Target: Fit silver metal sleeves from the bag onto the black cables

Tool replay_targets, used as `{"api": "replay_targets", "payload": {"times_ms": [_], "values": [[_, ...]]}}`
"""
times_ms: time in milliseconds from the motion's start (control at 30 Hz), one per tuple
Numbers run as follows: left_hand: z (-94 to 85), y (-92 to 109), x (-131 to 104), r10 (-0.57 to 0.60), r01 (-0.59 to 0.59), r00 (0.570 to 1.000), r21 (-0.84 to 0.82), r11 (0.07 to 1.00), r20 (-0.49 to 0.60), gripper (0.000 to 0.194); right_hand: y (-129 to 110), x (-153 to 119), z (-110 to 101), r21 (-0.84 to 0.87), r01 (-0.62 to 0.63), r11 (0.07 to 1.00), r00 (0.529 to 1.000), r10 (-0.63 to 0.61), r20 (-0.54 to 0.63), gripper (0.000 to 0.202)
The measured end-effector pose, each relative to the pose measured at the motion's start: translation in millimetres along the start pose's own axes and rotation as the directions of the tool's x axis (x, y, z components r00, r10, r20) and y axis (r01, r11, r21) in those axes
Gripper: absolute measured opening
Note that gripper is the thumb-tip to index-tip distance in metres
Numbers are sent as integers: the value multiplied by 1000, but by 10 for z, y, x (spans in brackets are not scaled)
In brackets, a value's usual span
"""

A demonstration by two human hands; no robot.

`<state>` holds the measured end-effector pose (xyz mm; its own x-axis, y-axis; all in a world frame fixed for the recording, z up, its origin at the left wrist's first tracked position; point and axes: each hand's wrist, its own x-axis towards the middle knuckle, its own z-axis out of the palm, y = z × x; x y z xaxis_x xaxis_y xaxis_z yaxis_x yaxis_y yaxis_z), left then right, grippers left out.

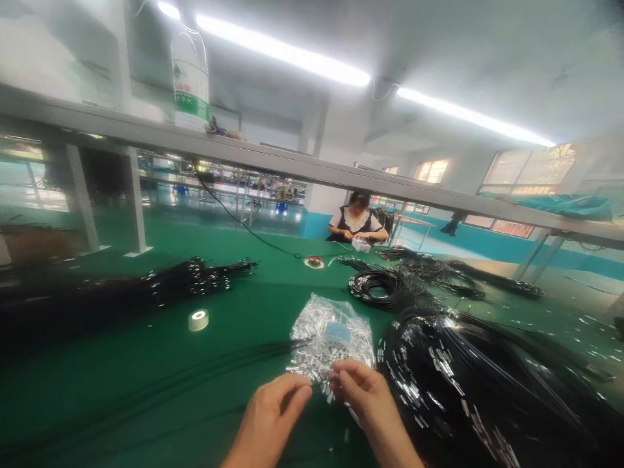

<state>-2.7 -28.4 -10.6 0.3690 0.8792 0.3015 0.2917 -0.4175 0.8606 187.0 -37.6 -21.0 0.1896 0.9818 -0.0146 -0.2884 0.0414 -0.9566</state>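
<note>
A clear plastic bag [316, 305] full of small silvery metal sleeves [312, 361] lies on the green table in front of me, with sleeves spilling toward my hands. My left hand [273, 413] is at the bag's near left edge, thumb and forefinger pinched; what is between them, if anything, is too small to make out. Over the bag's near right part, my right hand [365, 396] has its fingertips drawn together among the sleeves, and I cannot tell what they grip. Thin black cables [234, 357] run from the left toward the bag, blurred.
Large coils of black cable with silvery ends [439, 364] lie at right. More black cables [170, 286] lie at left, near a roll of tape [198, 320]. A shelf beam [292, 159] crosses above, carrying a bottle [190, 78]. Another person [358, 221] sits across the table.
</note>
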Motion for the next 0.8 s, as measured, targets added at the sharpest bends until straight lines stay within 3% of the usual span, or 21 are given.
{"api": "replay_targets", "payload": {"times_ms": [333,567,733,800], "values": [[-21,85,-6,-3,1,998,-20,1000,-58,22,-37,-23,7,23,29,999,999,-30,41,29],[-8,34,-6,11,-10,999,10,1000,-48,22,-36,-5,-8,15,43,999,999,-44,32,28],[-34,70,-3,-19,19,999,-5,1000,-43,24,-193,-83,18,-143,145,979,989,-139,50,18],[-46,76,-10,-36,36,999,6,999,-18,27,-276,-142,33,-282,231,931,972,-207,111,9]]}}
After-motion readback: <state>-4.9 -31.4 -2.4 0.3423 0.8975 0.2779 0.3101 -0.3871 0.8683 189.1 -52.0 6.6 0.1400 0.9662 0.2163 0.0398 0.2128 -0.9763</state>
